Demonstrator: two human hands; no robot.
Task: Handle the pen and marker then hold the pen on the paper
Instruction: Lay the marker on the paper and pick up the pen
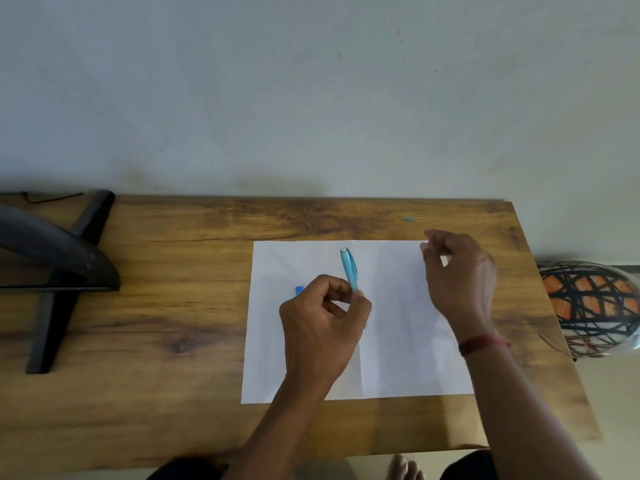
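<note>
Left hand (320, 318) is pinching the blue pen (349, 270) upright-ish over the paper (398, 341), long axis pointing away, while right hand (457, 271) is hovering loosely curled, holding nothing visible.

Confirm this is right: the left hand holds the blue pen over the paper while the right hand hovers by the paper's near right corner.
Not quite. In the head view the right hand hovers by the paper's far right corner, not the near one. The rest holds: the left hand holds the blue pen over the paper.
</note>
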